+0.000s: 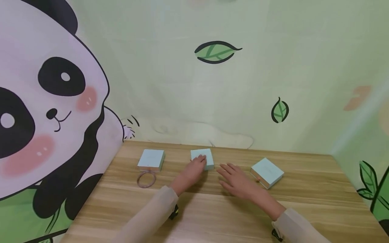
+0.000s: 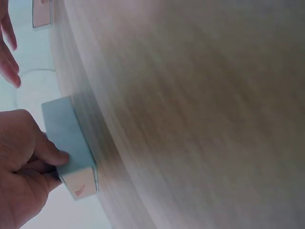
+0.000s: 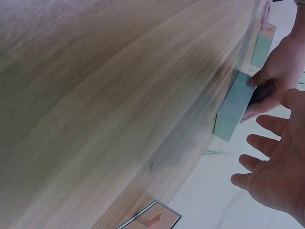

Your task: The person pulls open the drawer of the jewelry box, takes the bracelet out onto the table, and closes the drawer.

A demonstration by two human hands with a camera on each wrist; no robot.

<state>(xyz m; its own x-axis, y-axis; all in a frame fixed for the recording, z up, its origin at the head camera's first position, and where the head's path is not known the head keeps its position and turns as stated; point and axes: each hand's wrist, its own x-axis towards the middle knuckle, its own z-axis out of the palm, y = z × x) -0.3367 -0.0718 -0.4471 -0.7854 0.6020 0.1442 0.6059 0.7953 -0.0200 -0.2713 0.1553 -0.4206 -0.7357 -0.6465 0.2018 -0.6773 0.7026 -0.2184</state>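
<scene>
My left hand point(image 1: 194, 167) is over the middle pale blue box point(image 1: 209, 162), its fingers curled and gripping the box at its top. In the left wrist view the thumb lies against the blue side of this box point(image 2: 71, 133), near its pinkish end with a small red mark. The box sits flat on the wooden table. Just to its right my right hand point(image 1: 237, 180) hovers palm down, fingers spread and holding nothing. That same hand point(image 3: 276, 162) shows in the right wrist view with its fingers pointing toward the held box point(image 3: 233, 107).
A similar box point(image 1: 152, 159) stands at the left of the table point(image 1: 188, 216), with a mauve ring point(image 1: 146, 179) lying in front of it. Another box point(image 1: 267, 172) sits turned at an angle on the right, beside my right hand. Behind the table hangs a panda-printed backdrop point(image 1: 170, 84).
</scene>
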